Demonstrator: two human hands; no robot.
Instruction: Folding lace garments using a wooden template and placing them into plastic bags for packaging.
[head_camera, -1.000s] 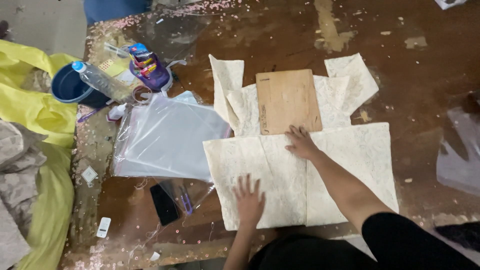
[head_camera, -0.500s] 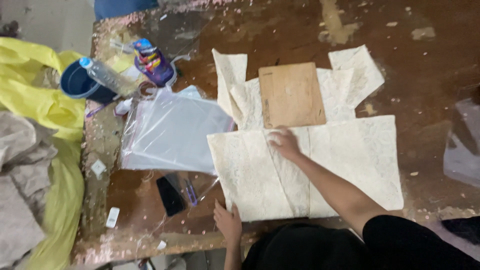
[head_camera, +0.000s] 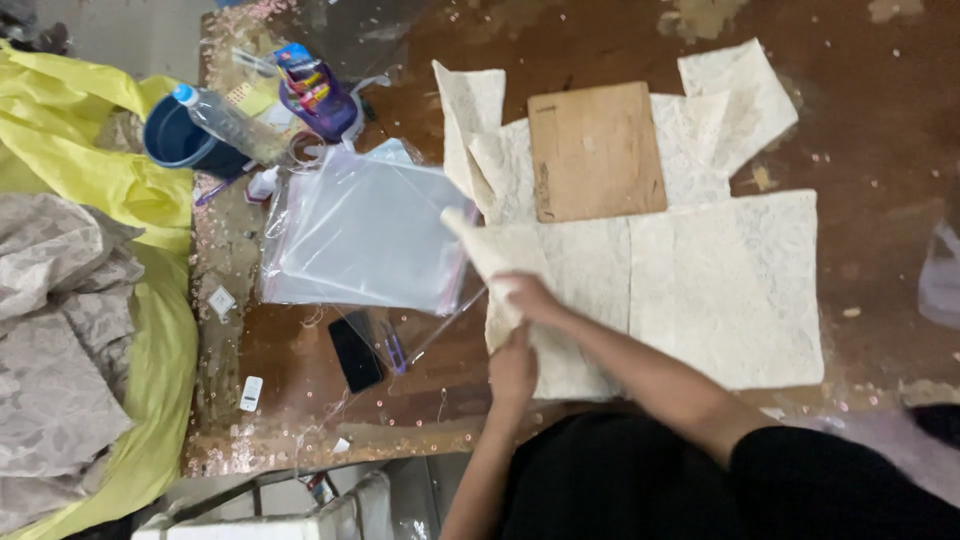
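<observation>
Folding over the left edge of the cream lace garment (head_camera: 700, 290) lying on the table (head_camera: 880, 150), both the right hand (head_camera: 520, 295) and left hand (head_camera: 513, 368) are pinching this light, floppy cloth, best gripped along its edges.

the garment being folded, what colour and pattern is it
Cream lace garment with a fine floral texture, in the head view.
</observation>
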